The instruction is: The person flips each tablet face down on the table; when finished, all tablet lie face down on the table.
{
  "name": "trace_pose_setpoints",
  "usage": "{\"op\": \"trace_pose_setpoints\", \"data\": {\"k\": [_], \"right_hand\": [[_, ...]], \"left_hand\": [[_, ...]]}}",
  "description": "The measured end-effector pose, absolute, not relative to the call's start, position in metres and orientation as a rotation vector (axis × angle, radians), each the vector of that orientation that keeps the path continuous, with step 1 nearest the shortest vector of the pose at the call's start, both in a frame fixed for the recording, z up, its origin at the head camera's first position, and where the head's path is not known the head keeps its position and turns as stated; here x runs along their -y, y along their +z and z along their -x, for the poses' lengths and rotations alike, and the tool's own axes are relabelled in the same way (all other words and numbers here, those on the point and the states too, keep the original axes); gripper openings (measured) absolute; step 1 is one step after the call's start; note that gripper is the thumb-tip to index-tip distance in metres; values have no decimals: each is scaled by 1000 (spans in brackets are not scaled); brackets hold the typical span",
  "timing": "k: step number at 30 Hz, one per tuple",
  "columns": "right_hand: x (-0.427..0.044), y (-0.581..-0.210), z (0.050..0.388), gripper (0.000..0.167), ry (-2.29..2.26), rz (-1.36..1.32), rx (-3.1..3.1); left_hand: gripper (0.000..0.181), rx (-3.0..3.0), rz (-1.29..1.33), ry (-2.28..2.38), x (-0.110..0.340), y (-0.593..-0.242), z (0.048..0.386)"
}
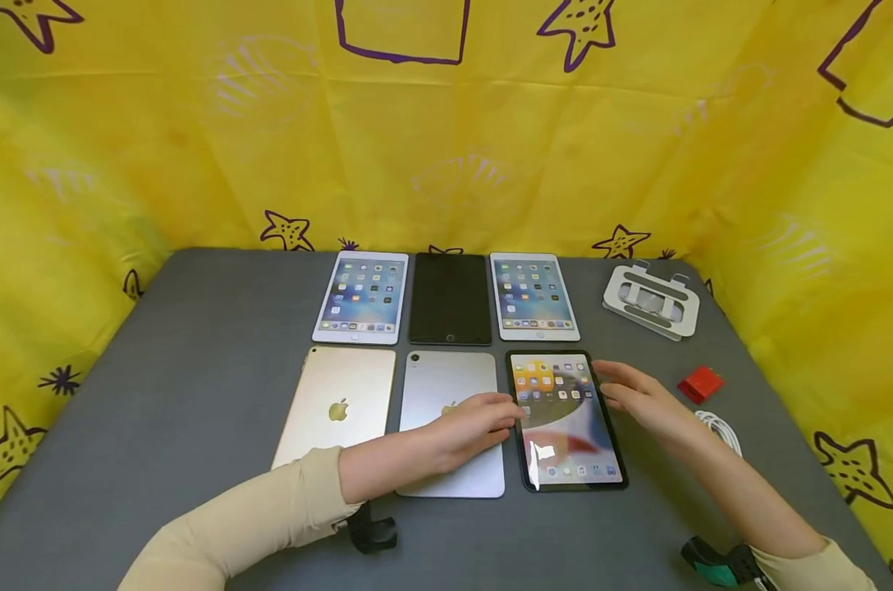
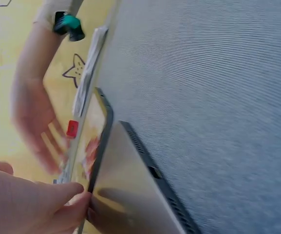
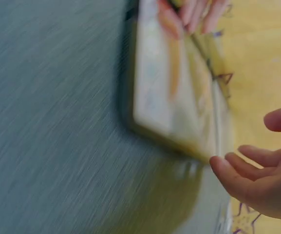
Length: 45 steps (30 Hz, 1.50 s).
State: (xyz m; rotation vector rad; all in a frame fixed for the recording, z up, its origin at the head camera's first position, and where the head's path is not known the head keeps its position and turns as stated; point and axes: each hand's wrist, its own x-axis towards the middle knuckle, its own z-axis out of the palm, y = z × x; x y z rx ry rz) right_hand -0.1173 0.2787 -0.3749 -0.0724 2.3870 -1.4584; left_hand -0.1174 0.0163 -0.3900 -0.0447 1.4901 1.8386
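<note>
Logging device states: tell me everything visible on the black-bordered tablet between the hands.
The black-bordered tablet lies face up, apparently flat, on the gray tabletop at the near row's right end, beside the silver tablet. Its glassy screen is lit: app icons, a bottom dock, a bright reflection low on the left. Corners are rounded. The left hand has fingertips at its left edge; the right hand is by its upper right edge; contact is unclear.

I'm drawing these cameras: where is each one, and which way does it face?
Head: worn on the head, looking forward and down at the table; left grip, right grip show.
Left wrist: on that wrist, looking along the table; both grips show.
Right wrist: on that wrist, facing the black-framed tablet; both grips show.
Head and left wrist share the red block.
</note>
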Motion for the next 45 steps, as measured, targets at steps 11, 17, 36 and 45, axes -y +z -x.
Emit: {"op": "trace_pose_setpoints", "data": {"k": [11,17,36,45], "right_hand": [[-295,-382,107,54,-1456,25,-2190],[-296,-378,110,56,-1487,11,-2096],[-284,-379,117,59,-1579,-26,-1970],[-262,-379,117,60,-1628,-72,-1892]], "left_hand": [[48,-1341,184,1919,-14,-389,129],[44,-1336,215,1919,-13,-386,133],[33,-1638,12,1993,-16,-397,137],[32,-1665,-48,2096,-18,-390,135]]}}
